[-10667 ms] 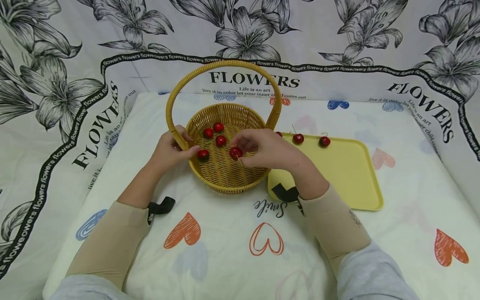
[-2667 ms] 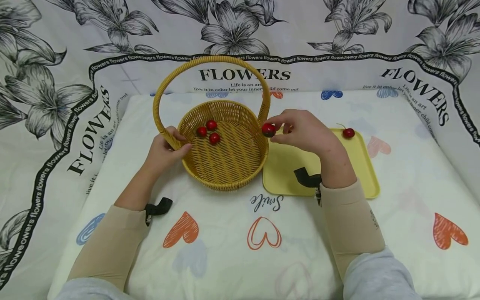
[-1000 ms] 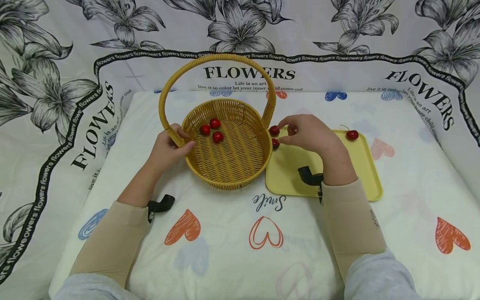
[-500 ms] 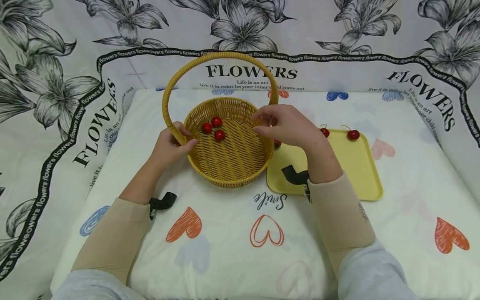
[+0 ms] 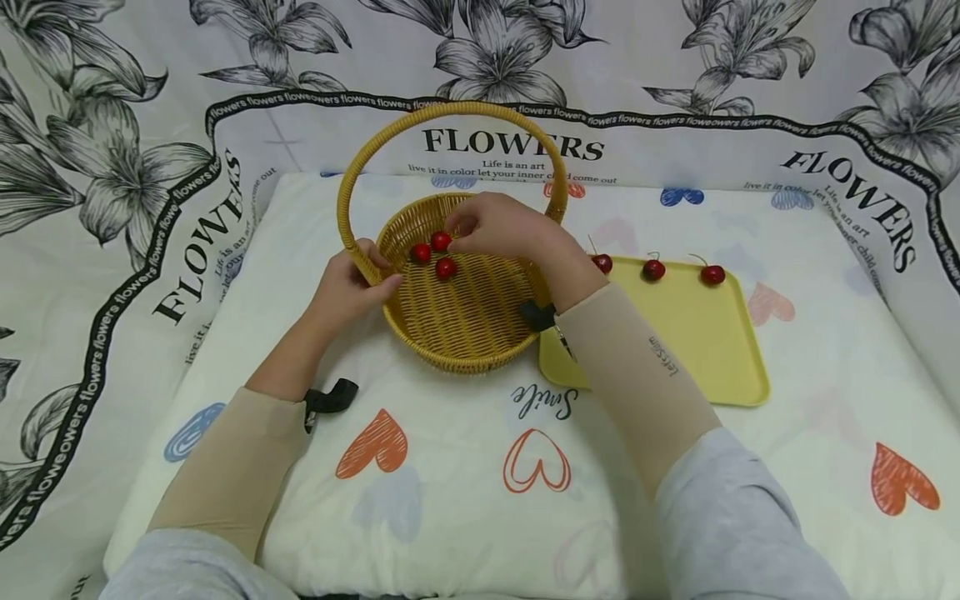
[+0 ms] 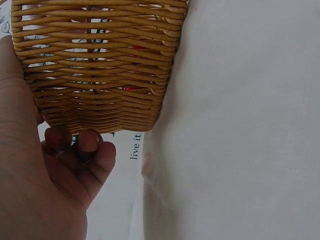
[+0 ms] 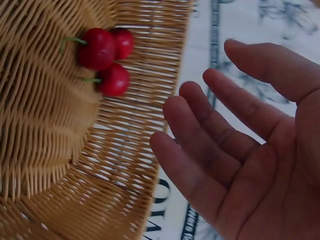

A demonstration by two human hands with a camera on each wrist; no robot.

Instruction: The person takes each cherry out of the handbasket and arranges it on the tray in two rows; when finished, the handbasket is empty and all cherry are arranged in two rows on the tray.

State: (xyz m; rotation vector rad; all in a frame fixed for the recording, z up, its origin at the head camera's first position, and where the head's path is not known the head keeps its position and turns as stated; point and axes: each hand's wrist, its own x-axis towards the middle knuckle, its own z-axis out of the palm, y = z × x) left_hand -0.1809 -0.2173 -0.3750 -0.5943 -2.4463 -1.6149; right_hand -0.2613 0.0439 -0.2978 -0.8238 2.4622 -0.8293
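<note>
A yellow wicker basket (image 5: 465, 333) with a tall hoop handle (image 5: 450, 108) stands in the middle of the head view. My left hand (image 5: 341, 287) grips its left side where the handle meets the rim, thumb on the inner side. In the left wrist view the fingers (image 6: 90, 141) curl under the wicker wall. Three red cherries (image 5: 446, 267) lie together inside, their green stems visible in the right wrist view. My right hand (image 5: 498, 227) reaches over the basket's back part, fingertips close to the rearmost cherry. The right wrist view shows its fingers (image 7: 192, 175) spread apart, holding nothing.
Right of the basket lies a yellow tray (image 5: 682, 358), partly covered by my right forearm. Cherries with stems sit along its back edge: a left one (image 5: 602, 263), a middle one (image 5: 653, 269) and a right one (image 5: 712, 275). Beneath is a heart-patterned cloth (image 5: 450, 533).
A cherry pinched in my right hand went down at the tray's left end, and the hand then moved left over the basket without one. My left hand keeps its hold on the basket.
</note>
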